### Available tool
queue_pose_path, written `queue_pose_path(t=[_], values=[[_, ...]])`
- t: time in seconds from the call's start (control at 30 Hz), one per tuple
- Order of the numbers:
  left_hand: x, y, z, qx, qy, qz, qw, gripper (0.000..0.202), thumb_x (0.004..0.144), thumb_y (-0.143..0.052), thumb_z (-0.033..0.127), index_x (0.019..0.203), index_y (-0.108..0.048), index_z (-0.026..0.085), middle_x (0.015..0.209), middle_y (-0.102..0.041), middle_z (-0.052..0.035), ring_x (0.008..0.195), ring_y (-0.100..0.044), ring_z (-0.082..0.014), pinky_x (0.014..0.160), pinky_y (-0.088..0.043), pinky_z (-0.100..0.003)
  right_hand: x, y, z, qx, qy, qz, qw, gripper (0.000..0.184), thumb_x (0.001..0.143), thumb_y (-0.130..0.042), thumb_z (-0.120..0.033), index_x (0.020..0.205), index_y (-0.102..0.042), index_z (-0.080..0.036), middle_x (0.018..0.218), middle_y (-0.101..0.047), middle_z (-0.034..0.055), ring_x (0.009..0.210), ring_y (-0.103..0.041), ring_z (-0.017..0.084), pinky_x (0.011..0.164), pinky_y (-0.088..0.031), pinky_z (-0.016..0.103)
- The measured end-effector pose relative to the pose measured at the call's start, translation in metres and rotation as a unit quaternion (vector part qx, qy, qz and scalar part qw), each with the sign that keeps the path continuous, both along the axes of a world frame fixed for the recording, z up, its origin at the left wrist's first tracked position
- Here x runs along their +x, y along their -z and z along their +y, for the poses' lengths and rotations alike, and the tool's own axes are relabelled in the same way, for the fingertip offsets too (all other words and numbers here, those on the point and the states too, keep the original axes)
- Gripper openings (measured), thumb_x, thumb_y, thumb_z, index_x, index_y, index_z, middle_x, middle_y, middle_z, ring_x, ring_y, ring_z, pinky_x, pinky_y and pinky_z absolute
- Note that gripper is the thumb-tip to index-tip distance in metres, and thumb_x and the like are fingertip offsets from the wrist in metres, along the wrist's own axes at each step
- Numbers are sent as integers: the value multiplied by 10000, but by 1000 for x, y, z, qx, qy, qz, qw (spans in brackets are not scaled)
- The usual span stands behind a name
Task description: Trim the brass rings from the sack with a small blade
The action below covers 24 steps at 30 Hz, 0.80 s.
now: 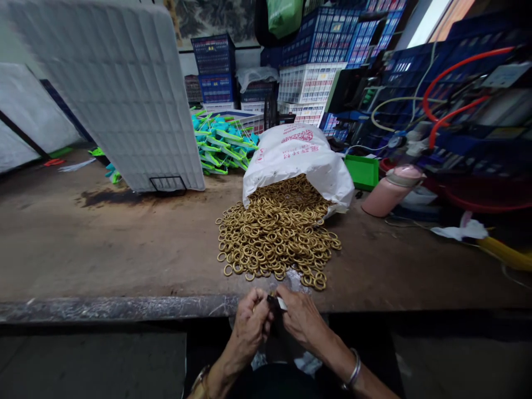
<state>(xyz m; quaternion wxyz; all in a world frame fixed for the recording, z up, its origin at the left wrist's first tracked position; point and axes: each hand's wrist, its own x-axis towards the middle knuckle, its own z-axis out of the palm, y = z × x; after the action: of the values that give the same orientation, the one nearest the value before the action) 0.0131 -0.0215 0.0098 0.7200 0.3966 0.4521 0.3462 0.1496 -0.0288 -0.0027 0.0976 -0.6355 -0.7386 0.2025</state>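
My left hand (250, 322) and my right hand (302, 317) meet at the table's front edge, both with fingers closed. Between them is a small dark piece (272, 302) pinched at my left fingertips. A short white piece (282, 303) shows at my right fingers. What these belong to is too small and covered to name. A speck of gold colour shows at the fingertips. Just beyond lies a heap of gold-coloured rings (276, 241), spilling from the mouth of a white woven sack (291, 152) with red print.
A ribbed white panel (137, 100) stands upright at left in a black wire stand (167, 184). Green and turquoise plastic pieces (224, 141) are piled behind. At right are a pink bottle (392, 190), a green tray (361, 172) and red hoses (440, 72). Stacked crates (311, 83) fill the back.
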Motion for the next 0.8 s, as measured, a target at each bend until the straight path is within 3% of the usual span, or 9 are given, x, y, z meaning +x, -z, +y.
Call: queue_pose_path(t=[0.13, 0.27, 0.4, 0.53, 0.63, 0.8], values=[[-2, -7, -8, -10, 32, -42, 999, 311, 730, -531, 468, 682, -407, 187, 507, -439, 76, 345, -314, -22, 318, -236, -132, 16, 2, 3, 60, 46, -42, 996, 291, 634, -386, -87, 893, -487, -173, 635, -575, 18, 591, -516, 150, 525, -228, 247], [-4, -17, -10, -48, 52, -134, 988, 270, 735, -559, 420, 691, -425, 189, 524, -457, 68, 343, -312, -23, 313, -240, -137, 53, -5, 6, 78, 169, -76, 980, 239, 655, -378, -68, 824, -500, -187, 610, -581, 16, 555, -517, 142, 512, -223, 245], [-6, -13, -3, -102, 37, -192, 976, 263, 733, -565, 409, 729, -497, 156, 609, -509, 17, 400, -354, -31, 324, -245, -139, 87, -5, 4, 81, 244, -15, 966, 148, 782, -371, -195, 874, -486, -206, 699, -611, 22, 637, -571, 163, 540, -294, 235], [-6, -6, 0, -113, 42, -192, 974, 255, 728, -579, 377, 727, -536, 125, 632, -535, -21, 453, -412, -51, 334, -255, -142, 94, 4, -3, 71, 219, -17, 973, 185, 803, -415, -290, 968, -473, -230, 790, -635, 20, 687, -598, 172, 555, -321, 234], [-6, -4, 1, -137, 30, -210, 968, 199, 700, -614, 310, 777, -507, 161, 740, -569, -31, 489, -464, -65, 335, -262, -139, 88, 6, -7, 61, 204, -64, 975, 171, 787, -445, -240, 952, -489, -235, 786, -643, 19, 682, -600, 169, 538, -294, 228], [-8, 0, 3, -155, 48, -247, 955, 252, 687, -620, 247, 901, -514, 167, 733, -561, -25, 525, -512, -83, 341, -270, -131, 84, 5, -8, 66, 203, -74, 974, 174, 760, -414, -163, 885, -517, -223, 758, -639, 17, 662, -587, 159, 526, -269, 229]])
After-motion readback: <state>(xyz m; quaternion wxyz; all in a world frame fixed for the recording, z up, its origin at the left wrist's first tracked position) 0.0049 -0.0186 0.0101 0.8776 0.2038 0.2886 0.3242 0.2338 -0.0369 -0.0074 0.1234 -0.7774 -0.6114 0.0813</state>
